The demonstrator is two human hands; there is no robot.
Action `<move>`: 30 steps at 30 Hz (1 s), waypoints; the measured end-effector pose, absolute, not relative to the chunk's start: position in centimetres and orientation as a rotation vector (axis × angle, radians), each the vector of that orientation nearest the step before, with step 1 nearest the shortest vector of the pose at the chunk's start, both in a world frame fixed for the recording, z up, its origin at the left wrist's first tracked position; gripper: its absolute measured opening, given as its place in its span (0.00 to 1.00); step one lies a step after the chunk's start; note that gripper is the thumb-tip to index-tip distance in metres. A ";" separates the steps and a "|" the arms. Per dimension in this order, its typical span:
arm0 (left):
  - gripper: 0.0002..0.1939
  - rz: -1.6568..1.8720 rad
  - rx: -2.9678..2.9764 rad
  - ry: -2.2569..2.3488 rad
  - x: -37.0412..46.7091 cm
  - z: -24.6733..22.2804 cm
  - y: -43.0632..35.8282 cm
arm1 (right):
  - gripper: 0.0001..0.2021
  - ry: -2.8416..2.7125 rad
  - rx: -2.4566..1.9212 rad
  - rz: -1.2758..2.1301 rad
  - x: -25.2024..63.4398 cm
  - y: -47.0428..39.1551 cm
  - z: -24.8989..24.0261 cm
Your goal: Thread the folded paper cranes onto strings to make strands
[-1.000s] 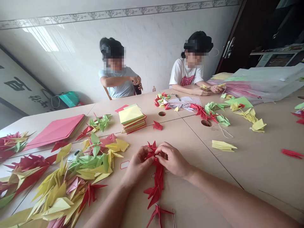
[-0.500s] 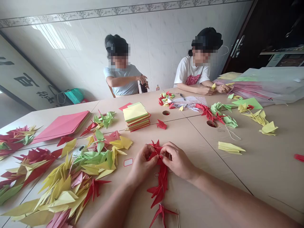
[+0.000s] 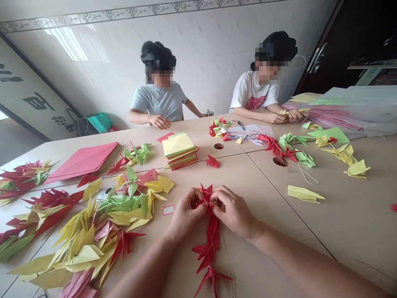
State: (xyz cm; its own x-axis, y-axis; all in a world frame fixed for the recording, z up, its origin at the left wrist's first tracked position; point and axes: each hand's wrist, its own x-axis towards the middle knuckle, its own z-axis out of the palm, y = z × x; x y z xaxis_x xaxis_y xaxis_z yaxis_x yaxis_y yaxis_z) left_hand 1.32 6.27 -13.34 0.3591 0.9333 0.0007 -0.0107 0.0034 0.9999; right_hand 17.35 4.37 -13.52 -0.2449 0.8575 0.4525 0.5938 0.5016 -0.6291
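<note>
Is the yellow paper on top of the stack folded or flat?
Flat: the top yellow sheet lies spread on the stack, unfolded, no creases visible.

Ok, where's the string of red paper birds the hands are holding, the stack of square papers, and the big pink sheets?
string of red paper birds [image 3: 211, 238], head view, on the hanging middle birds.
stack of square papers [image 3: 178, 145], head view, on the yellow top sheet.
big pink sheets [image 3: 85, 159], head view, on the top sheet's middle.

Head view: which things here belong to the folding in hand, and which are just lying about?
In hand:
- left hand and right hand, both pinching the red crane chain

Lying about:
- stack of square paper
- lone red crane
- heap of yellow, green and red folded pieces
- pink sheets
- yellow folded piece
- two other people's work across the table
</note>
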 end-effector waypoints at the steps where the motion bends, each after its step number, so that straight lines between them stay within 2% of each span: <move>1: 0.09 0.933 1.342 0.920 1.3 -13.1 6.2 | 0.05 -1.962 -1.193 0.409 17.4 4.3 -13.5; 8: 0.12 0.954 1.341 0.951 1.5 -13.0 6.0 | 0.05 -2.015 -1.183 0.266 17.3 4.2 -13.7; 21: 0.10 0.974 1.330 0.995 1.8 -12.9 5.9 | 0.06 -2.075 -1.223 -0.023 16.9 4.0 -13.7; 30: 0.08 0.899 1.362 0.928 1.4 -12.4 5.9 | 0.04 -1.953 -1.261 0.236 17.3 4.1 -13.5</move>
